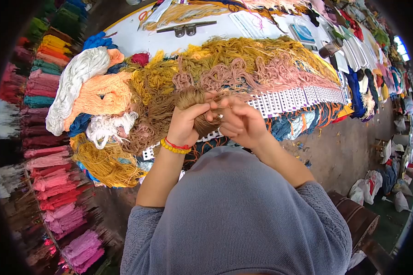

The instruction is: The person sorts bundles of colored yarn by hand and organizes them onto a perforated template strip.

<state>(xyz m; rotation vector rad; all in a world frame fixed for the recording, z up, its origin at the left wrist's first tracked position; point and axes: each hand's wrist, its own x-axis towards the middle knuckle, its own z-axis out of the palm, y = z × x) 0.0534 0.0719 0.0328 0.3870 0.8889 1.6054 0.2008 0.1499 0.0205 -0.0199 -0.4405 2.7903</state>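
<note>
My left hand, with a red and a yellow bracelet at the wrist, is wrapped round a bundle of brown yarn. Part of the bundle hangs below its fingers. Close beside it, my right hand has its fingers bent and pinched together at the bundle's right side. Whatever lies between those fingertips is too small to make out. Beneath both hands lie tangled skeins of pink yarn and olive-gold yarn. A row of white cards with dark dots runs to the right.
White yarn and peach yarn are heaped at left. A metal clip, orange-handled scissors, a blue scale and a jar occupy the table's far side. Coloured skeins line the left; plastic bags sit at right.
</note>
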